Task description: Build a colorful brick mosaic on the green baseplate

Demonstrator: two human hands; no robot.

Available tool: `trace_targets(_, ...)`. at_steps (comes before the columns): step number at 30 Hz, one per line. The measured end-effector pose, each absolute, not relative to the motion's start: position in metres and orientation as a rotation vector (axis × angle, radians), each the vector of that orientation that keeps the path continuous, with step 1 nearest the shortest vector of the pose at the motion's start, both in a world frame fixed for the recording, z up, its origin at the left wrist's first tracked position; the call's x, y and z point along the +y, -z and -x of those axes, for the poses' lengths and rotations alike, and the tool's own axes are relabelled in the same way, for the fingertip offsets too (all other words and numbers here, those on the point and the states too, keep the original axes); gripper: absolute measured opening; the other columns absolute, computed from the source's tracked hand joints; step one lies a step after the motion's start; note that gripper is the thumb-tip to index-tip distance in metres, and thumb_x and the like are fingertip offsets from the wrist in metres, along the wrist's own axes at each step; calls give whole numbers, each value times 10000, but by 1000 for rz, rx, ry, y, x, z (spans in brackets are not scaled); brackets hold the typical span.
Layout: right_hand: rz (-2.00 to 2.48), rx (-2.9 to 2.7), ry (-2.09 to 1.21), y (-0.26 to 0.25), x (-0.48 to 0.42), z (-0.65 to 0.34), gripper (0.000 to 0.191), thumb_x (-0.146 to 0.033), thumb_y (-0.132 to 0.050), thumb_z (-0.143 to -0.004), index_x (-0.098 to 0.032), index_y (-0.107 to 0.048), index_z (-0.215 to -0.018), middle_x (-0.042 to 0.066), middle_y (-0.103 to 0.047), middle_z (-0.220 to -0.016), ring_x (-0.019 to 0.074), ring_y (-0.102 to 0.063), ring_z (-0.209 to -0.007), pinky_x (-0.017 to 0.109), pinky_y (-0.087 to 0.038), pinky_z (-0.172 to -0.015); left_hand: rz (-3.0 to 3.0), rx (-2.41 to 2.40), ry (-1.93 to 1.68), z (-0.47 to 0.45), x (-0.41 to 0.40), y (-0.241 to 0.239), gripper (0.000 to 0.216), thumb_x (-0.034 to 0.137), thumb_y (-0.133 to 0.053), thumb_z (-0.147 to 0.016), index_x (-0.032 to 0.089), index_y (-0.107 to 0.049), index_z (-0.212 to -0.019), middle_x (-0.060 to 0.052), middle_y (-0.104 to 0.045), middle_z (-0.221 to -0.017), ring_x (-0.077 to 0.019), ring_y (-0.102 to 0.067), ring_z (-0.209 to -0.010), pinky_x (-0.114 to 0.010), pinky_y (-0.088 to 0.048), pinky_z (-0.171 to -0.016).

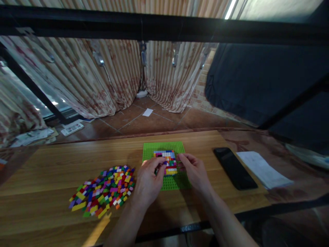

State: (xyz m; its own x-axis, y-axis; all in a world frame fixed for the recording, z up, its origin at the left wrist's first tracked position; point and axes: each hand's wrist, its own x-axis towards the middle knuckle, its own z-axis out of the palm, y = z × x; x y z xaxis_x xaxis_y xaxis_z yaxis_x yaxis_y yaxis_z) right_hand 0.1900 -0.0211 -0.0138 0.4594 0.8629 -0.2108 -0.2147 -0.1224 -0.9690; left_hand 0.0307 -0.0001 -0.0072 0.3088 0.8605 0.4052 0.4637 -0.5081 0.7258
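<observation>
A green studded baseplate (174, 185) lies on the wooden table, carrying a low block of multicoloured toy bricks (170, 168). Over the left part of that block is my left hand (150, 176), its thumb and forefinger closed on a small dark blue or purple brick (165, 163). My right hand (194, 169) is at the right edge of the brick block, thumb and fingertips pressed together. Whether anything small sits in that pinch is hidden. To the left of my left hand, a loose pile of toy bricks (105, 190) in many colours spreads over the table.
A black phone (235, 168) lies on the table (64, 161) to the right, beside a white paper (263, 168). Beyond the far edge are a tiled floor, striped curtains (115, 75) and a dark metal bar (164, 29) crossing overhead.
</observation>
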Motion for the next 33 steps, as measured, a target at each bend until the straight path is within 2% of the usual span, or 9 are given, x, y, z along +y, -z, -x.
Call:
trace_targets(7,1390,-669,-1013,14,-22,-190,460,-590,-756,-554,-155,-682,-687,16,-652,-633,119,-539,-556,231,-410,-510,-2210,1154,-1132,-43,-3,4,117,133,-607,-837,221,-669,-884,13,-719,-884,-157,-641,-824,-335,-427,-792)
trace_targets(15,1357,-719,-1025,14,-22,-188,393,-534,-731,-613,-156,-698,-715,7,-645,-633,119,-539,-581,237,-412,-547,-2382,1284,-1036,-53,-4,6,122,169,-590,-859,244,-680,-893,-5,-702,-945,-194,-618,-909,-395,-342,-822)
trace_targets(26,1335,-756,-1047,16,-23,-186,268,-380,-730,-621,-163,-704,-777,24,-695,-702,133,-586,-616,256,-461,-589,-2492,1330,-1072,-58,-5,8,125,193,-573,-872,229,-692,-888,-22,-700,-914,-198,-606,-861,-386,-340,-803)
trace_targets(33,1315,-776,-1014,18,-25,-185,197,-314,-720,-610,-172,-692,-743,15,-688,-692,137,-600,-632,267,-481,-628,-2518,1307,-1104,-64,-5,10,134,170,-557,-869,204,-682,-835,-24,-695,-869,-198,-594,-830,-402,-363,-846)
